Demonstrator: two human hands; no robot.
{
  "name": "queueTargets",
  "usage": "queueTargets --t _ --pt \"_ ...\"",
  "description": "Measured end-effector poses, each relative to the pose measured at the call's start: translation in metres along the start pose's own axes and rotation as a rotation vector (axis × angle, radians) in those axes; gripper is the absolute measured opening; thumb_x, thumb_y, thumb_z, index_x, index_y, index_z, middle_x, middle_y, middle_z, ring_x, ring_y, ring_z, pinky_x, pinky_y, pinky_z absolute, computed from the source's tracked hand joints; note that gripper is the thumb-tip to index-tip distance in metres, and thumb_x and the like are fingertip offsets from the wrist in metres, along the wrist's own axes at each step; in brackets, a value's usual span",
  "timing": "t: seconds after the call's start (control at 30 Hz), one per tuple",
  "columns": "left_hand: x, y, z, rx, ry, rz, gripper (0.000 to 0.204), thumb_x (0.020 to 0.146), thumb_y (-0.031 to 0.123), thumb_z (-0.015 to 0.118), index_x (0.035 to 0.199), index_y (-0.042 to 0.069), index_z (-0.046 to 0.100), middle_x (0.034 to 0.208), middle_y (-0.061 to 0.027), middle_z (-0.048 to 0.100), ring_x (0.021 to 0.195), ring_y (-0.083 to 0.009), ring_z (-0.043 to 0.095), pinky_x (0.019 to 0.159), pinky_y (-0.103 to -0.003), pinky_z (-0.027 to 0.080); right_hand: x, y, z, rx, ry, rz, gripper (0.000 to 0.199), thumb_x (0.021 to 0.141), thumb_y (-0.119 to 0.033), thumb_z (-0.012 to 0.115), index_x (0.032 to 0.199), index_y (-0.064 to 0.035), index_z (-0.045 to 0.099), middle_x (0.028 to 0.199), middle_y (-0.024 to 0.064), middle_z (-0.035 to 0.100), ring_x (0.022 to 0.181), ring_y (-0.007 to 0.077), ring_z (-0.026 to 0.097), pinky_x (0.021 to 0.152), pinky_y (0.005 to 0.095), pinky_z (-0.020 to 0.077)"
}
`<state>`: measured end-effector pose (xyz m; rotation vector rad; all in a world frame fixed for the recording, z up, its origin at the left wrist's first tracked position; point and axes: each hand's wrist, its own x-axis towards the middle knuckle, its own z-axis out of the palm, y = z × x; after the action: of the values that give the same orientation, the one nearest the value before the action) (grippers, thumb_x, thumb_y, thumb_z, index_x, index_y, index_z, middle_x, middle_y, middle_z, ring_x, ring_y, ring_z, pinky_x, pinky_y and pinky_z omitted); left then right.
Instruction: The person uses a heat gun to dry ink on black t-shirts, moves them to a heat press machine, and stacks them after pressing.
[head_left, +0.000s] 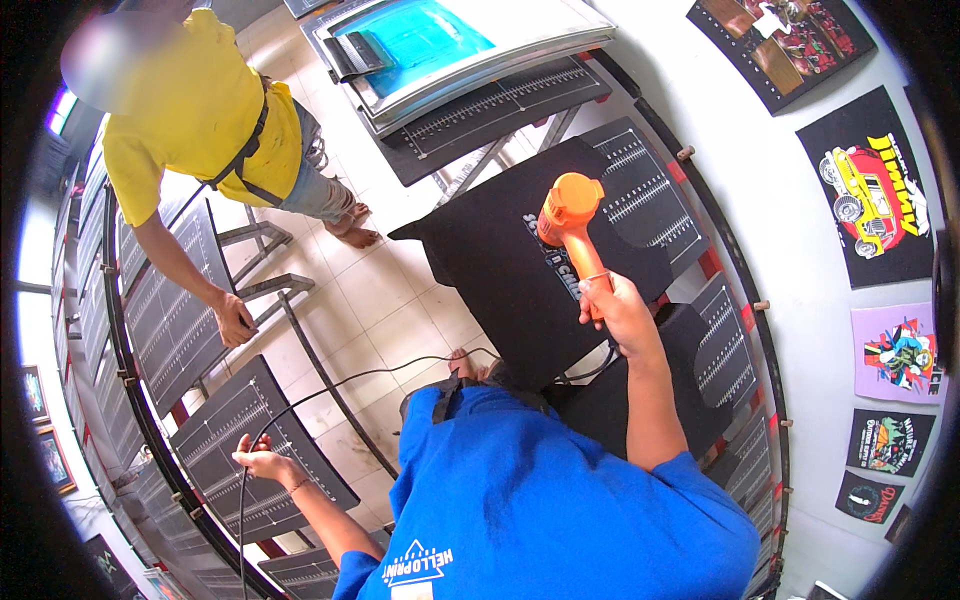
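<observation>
My right hand (pixel 622 312) is wrapped round the handle of an orange heat gun (pixel 573 205). The gun is over a black T-shirt (pixel 500 270), which lies stretched on a printing board (pixel 650 190) marked with white rulers. Part of a light-coloured chest print (pixel 562 262) shows beside the gun, which covers the rest of it. Off to the left, my left hand (pixel 264 460) is closed on a black power cord (pixel 330 385). That cord runs across in front of my body toward the heat gun and also hangs down below my left hand.
Across the aisle, a person in a yellow shirt (pixel 200 120) stands beside another row of ruled boards (pixel 175 300). A screen frame (pixel 500 75) with blue ink and a squeegee (pixel 355 55) rests at the far end. Metal rails (pixel 320 360) edge the tiled floor (pixel 375 280). Prints (pixel 870 190) hang at right.
</observation>
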<state>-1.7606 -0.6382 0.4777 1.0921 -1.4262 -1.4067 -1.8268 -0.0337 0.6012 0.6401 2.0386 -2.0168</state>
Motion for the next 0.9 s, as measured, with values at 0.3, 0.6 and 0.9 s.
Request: queueTargets --t 0.3,0.6,0.9 --pt "0.001 0.004 0.004 0.026 0.002 0.026 0.050 0.102 0.041 0.030 0.092 0.001 0.057 0.059 -0.0021 0.044 0.052 -0.0145 0.052 0.051 -0.025 0.048 -0.019 0.007 -0.008 0.042 0.002 0.036 0.029 0.088 -0.032 0.063 0.097 -0.0048 0.056 0.070 -0.0005 0.058 0.059 0.0079 0.058 0.049 0.0203 0.0408" --pt "-0.002 0.001 -0.002 0.029 -0.008 0.040 0.050 0.101 0.042 0.029 0.091 0.002 0.057 0.059 -0.0012 0.043 0.054 -0.0137 0.051 0.054 -0.025 0.048 -0.038 0.008 -0.007 0.014 0.042 0.034 0.028 0.088 -0.031 0.062 0.094 -0.0053 0.055 0.070 0.0002 0.058 0.059 0.0079 0.057 0.049 0.0201 0.0399" --pt "-0.007 0.009 0.000 0.039 -0.004 0.038 0.049 0.102 0.042 0.029 0.091 0.003 0.057 0.057 -0.0011 0.042 0.054 -0.0136 0.052 0.054 -0.024 0.048 -0.051 0.009 -0.014 0.046 0.068 0.052 0.028 0.089 -0.031 0.062 0.094 -0.0048 0.055 0.071 0.0010 0.058 0.059 0.0080 0.057 0.049 0.0205 0.0398"
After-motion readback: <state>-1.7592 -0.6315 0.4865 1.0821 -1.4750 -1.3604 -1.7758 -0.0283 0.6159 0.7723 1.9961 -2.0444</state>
